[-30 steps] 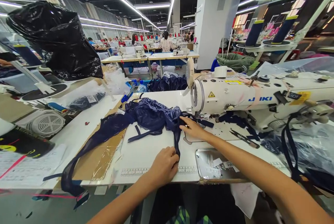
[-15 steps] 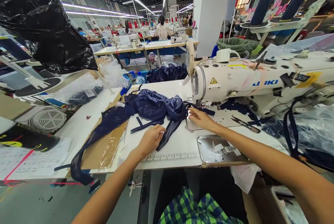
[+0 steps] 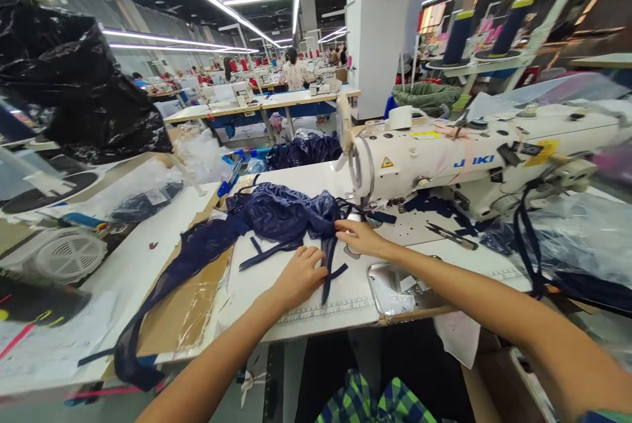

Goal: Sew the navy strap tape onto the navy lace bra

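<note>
A navy lace bra (image 3: 276, 216) lies bunched on the white sewing table, its long wing trailing left across the cardboard. My right hand (image 3: 359, 239) is closed at its right side, fingertips pinching the fabric edge. Just below, my left hand (image 3: 301, 276) is curled with its fingertips on a dark band that hangs from the bra; the grip itself is partly hidden. The head of a white sewing machine (image 3: 419, 158) stands right behind the bra.
Tweezers or thread snips (image 3: 451, 236) and navy scraps (image 3: 434, 204) lie under the machine arm. A metal tray (image 3: 395, 288) is set at the table's front edge. Cardboard (image 3: 187, 304) lies left. A black plastic bag (image 3: 89, 87) hangs at upper left. Beyond, a person (image 3: 296, 73) sits at another table.
The view has shifted slightly to the right. My right hand has come onto the bra's right edge, and the lower bands have shifted, with one end now showing right of my left hand.
</note>
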